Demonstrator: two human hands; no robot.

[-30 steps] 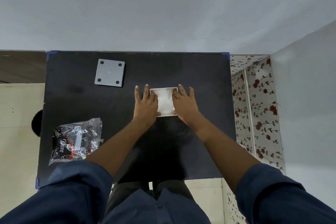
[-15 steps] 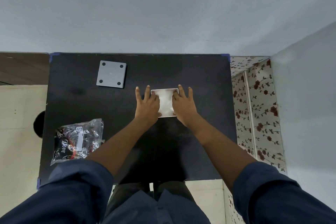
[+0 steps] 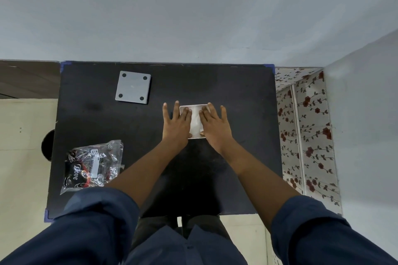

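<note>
Both hands flat, fingers straight: left hand (image 3: 176,123) and right hand (image 3: 214,123) press the white square piece (image 3: 195,121) onto the black table (image 3: 241,97), mid-table. Pressing looks underway; grey plate (image 3: 132,87) and sachet bag (image 3: 92,164) untouched.

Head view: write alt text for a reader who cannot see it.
The left hand and right hand lie flat, fingers straight, on a white square object on a black table. A grey square plate with four dark dots lies far left; a clear bag of Dove packets lies near left.
</note>
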